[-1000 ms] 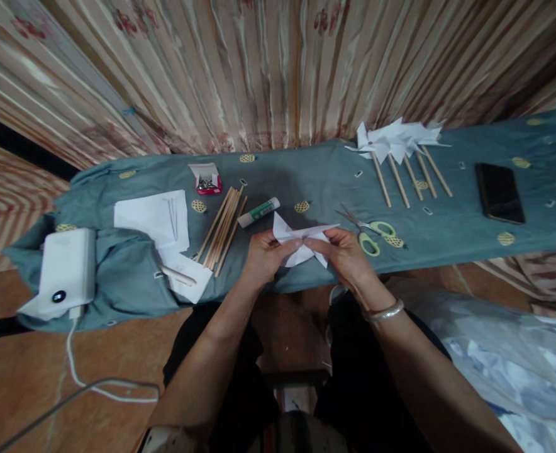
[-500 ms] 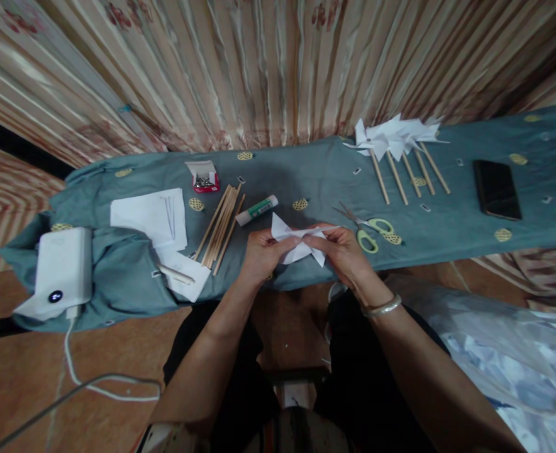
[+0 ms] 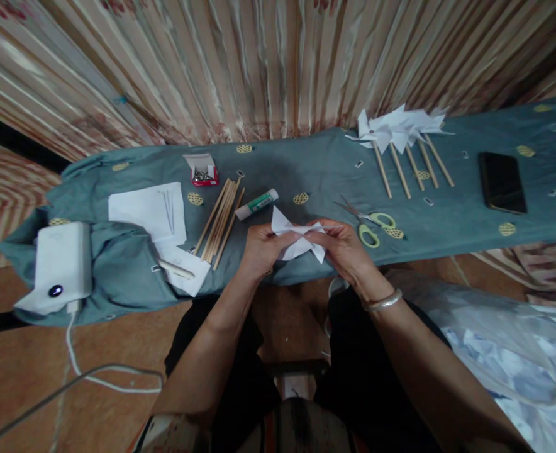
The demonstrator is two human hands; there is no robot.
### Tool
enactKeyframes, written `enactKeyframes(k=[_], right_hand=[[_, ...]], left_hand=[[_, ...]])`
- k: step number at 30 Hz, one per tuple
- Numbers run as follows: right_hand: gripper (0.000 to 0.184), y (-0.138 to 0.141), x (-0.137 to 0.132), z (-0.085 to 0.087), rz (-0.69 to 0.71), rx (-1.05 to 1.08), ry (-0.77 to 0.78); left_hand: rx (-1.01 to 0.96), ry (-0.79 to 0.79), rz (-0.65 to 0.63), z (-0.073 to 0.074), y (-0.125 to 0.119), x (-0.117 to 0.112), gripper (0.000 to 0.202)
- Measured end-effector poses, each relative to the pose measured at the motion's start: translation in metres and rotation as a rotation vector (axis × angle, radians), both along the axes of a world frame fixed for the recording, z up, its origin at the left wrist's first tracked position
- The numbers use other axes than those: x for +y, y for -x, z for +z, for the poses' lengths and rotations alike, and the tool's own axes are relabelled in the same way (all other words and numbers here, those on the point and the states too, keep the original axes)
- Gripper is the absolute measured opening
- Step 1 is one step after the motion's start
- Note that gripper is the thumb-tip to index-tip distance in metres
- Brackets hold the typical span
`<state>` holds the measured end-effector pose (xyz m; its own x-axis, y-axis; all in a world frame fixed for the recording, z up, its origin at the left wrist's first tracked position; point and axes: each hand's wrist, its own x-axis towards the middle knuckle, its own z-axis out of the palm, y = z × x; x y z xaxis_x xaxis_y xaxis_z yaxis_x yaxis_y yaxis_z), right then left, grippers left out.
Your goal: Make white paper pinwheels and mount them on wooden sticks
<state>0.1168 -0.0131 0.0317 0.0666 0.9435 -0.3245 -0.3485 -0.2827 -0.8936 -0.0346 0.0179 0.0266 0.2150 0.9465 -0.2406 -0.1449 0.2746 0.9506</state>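
Observation:
A white paper pinwheel (image 3: 282, 220) with pointed blades is held over the table's near edge. My left hand (image 3: 263, 250) grips its left side, the thumb pressed near its centre. From the right, my right hand (image 3: 341, 246) pinches it too, thumb close to the other thumb. The fingers behind the paper are partly hidden. Just beyond my left hand lies a glue stick (image 3: 258, 204). Green-handled scissors (image 3: 365, 220) rest open to the right of my right hand. A bundle of wooden sticks (image 3: 221, 220) is on the left.
Finished paper pinwheels on sticks (image 3: 403, 132) lie at the back right, near a black phone (image 3: 502, 182). Leftward are a red box of metal pins (image 3: 203, 173), white paper sheets (image 3: 141, 207), a pen (image 3: 177, 270) and a white power bank (image 3: 63, 261) with a cable. A plastic bag (image 3: 514, 352) stands lower right.
Both hands keep hold of the paper pinwheel, and the right fingers have shifted slightly. The camera view has tilted a little. Objects on the table stay in place.

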Motion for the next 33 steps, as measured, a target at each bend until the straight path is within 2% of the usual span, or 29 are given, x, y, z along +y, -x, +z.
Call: enactKeyframes(k=[13, 33], right_hand=[[0.026, -0.0008, -0.0015, -0.0008, 0.026, 0.035, 0.004], [0.026, -0.0021, -0.0019, -0.0029, 0.026, 0.06, 0.008]], left_hand=[[-0.045, 0.008, -0.003, -0.0017, -0.001, -0.0012, 0.02], [-0.006, 0.015, -0.005, -0.0071, -0.0013, -0.0016, 0.026]])
